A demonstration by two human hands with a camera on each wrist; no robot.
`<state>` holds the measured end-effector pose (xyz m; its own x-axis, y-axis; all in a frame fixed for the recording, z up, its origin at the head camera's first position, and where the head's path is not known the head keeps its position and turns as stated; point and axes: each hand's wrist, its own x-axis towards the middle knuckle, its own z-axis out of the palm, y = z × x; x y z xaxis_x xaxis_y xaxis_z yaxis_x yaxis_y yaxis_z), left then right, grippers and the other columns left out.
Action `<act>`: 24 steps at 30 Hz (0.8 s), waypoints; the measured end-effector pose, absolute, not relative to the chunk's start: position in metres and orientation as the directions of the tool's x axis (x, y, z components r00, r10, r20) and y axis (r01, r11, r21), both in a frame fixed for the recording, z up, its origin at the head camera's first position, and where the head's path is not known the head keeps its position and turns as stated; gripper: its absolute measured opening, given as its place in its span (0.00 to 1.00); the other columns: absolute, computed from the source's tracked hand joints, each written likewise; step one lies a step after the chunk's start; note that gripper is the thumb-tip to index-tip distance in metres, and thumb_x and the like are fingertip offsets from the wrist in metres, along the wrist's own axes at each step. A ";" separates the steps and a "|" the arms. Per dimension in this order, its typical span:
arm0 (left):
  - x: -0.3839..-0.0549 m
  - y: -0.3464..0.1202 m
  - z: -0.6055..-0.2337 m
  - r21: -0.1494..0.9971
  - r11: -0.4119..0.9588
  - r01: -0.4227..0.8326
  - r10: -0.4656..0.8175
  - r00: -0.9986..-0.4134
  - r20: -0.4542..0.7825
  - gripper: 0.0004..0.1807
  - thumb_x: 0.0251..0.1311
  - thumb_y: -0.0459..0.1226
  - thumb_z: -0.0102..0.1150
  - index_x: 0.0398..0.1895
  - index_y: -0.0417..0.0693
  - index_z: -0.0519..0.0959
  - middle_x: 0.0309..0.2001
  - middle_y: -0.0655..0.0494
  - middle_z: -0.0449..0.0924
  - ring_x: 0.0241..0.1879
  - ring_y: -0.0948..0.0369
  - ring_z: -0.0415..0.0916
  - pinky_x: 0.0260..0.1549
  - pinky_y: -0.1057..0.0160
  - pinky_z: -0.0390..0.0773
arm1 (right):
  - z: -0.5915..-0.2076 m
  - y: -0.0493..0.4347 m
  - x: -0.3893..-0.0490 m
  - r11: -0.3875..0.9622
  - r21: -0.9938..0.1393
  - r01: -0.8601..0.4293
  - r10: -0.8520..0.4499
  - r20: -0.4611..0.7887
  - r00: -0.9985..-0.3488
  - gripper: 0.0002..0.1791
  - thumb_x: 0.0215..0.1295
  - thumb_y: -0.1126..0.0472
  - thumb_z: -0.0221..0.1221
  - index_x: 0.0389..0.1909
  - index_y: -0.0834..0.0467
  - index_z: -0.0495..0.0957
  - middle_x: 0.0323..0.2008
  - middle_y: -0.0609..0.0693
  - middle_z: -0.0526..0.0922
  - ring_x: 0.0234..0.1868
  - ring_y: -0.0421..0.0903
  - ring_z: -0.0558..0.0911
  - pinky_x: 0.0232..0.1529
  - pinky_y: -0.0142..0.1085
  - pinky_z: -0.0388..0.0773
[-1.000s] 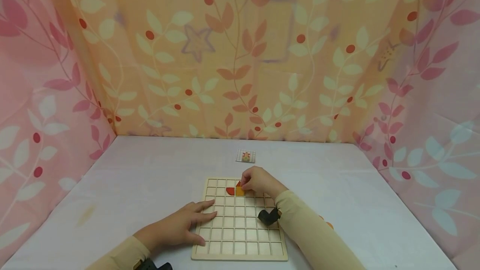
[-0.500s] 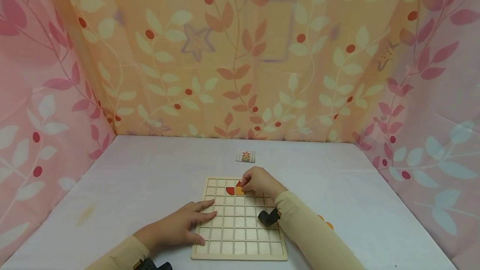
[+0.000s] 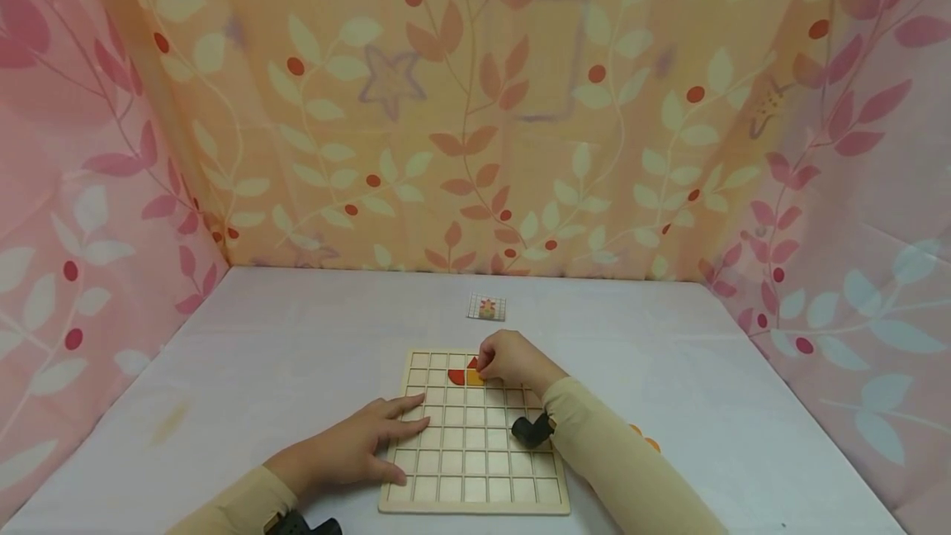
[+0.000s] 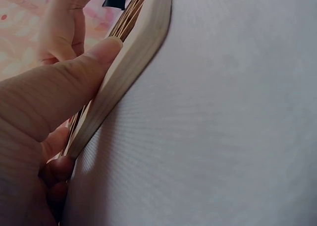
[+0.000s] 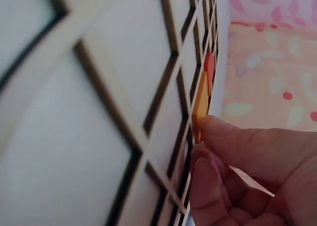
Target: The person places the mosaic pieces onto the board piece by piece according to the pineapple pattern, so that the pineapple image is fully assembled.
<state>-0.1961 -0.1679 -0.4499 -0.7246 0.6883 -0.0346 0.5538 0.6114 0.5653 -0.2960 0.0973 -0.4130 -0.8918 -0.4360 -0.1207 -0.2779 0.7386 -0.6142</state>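
Note:
A wooden grid board (image 3: 475,465) lies on the white table. My left hand (image 3: 364,440) rests with spread fingers on its left edge; the left wrist view shows the thumb (image 4: 106,50) on the raised rim. At the far part of the grid, my right hand (image 3: 516,360) pinches the near edge of an orange square tile (image 5: 200,99) with thumb and fingertips. A red round-edged tile (image 3: 456,377) sits just left of the orange one. Beyond it, a red pointed tile (image 3: 472,363) shows, partly covered by the right hand's fingers.
A small card (image 3: 486,307) printed with a coloured grid figure lies behind the board. Orange rounded pieces (image 3: 652,444) show on the table right of the board, partly behind the right sleeve (image 3: 617,452). Patterned cloth (image 3: 475,106) encloses the back and sides.

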 end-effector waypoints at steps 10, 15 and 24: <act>-0.194 -0.167 -0.451 0.562 0.611 0.558 0.690 -0.723 -0.033 0.41 0.46 0.63 0.56 0.65 0.63 0.63 0.71 0.58 0.48 0.64 0.53 0.51 0.57 0.46 0.58 | -0.406 0.114 -0.298 0.702 -0.630 -0.333 -0.499 -0.102 -0.860 0.02 0.51 0.63 0.66 0.25 0.55 0.81 0.21 0.42 0.78 0.27 0.41 0.73 0.32 0.35 0.70; -0.194 -0.167 -0.451 0.566 0.612 0.552 0.688 -0.725 -0.036 0.41 0.46 0.63 0.56 0.65 0.63 0.63 0.71 0.59 0.47 0.65 0.53 0.51 0.57 0.46 0.57 | -0.392 0.134 -0.299 0.706 -0.634 -0.315 -0.480 -0.101 -0.872 0.03 0.52 0.64 0.65 0.29 0.58 0.82 0.22 0.43 0.78 0.28 0.42 0.74 0.33 0.35 0.71; -0.196 -0.166 -0.450 0.561 0.627 0.541 0.677 -0.734 -0.049 0.41 0.45 0.63 0.57 0.65 0.64 0.63 0.71 0.60 0.46 0.65 0.52 0.50 0.57 0.45 0.56 | -0.372 0.171 -0.292 0.729 -0.637 -0.251 -0.420 -0.126 -0.899 0.05 0.53 0.63 0.64 0.32 0.59 0.82 0.24 0.44 0.79 0.29 0.42 0.74 0.31 0.35 0.71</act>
<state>-0.1960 -0.1664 -0.4497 -0.7342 0.6771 -0.0495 0.5405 0.6270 0.5610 -0.2916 0.1707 -0.3722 -0.8988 -0.4198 -0.1260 -0.2511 0.7288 -0.6370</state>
